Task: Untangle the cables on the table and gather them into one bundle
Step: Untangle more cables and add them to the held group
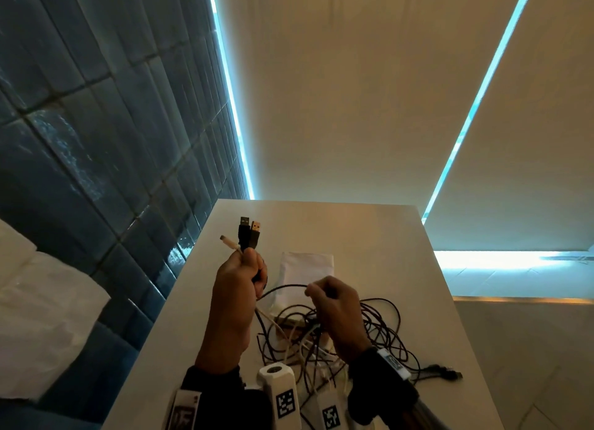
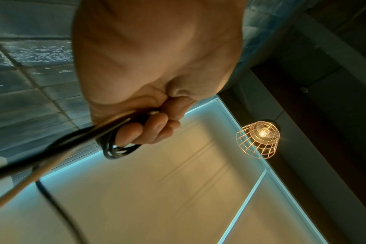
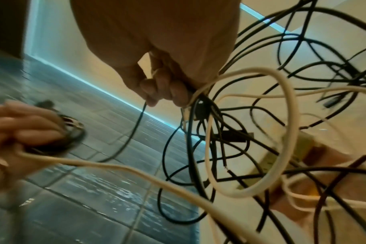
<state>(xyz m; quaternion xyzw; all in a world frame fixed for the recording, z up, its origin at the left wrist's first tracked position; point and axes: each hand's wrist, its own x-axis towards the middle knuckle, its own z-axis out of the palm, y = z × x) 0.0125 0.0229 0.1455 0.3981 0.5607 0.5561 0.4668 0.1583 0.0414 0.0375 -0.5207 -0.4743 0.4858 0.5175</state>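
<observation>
1. The left hand (image 1: 239, 278) is a closed grip raised above the desk (image 1: 385, 237), fingers wrapped round three collected cable ends: two black USB plugs (image 1: 250, 233) standing side by side and a white connector (image 1: 229, 242) angled out beside them. Holding the plugs together and upright looks meant to anchor the start of the bundle, so freed lengths can be fed to one place.

2. The right hand (image 1: 334, 304) is also closed, pinching a thin black cable (image 1: 283, 289) that arcs across to the left fist. The right wrist view shows a white cable (image 3: 249, 132) looping past its fingers (image 3: 157, 89) as well; whether it is gripped or merely draped I cannot tell.

3. The tangle (image 1: 347, 336) of dark and white cables lies on the desk beneath and beside the right hand, one dark plug end (image 1: 445, 372) trailing toward the desk's right edge.

4. A white pouch-like item (image 1: 307, 267) lies flat beyond the tangle.

5. By my judgement, untangling is at an early stage.
</observation>
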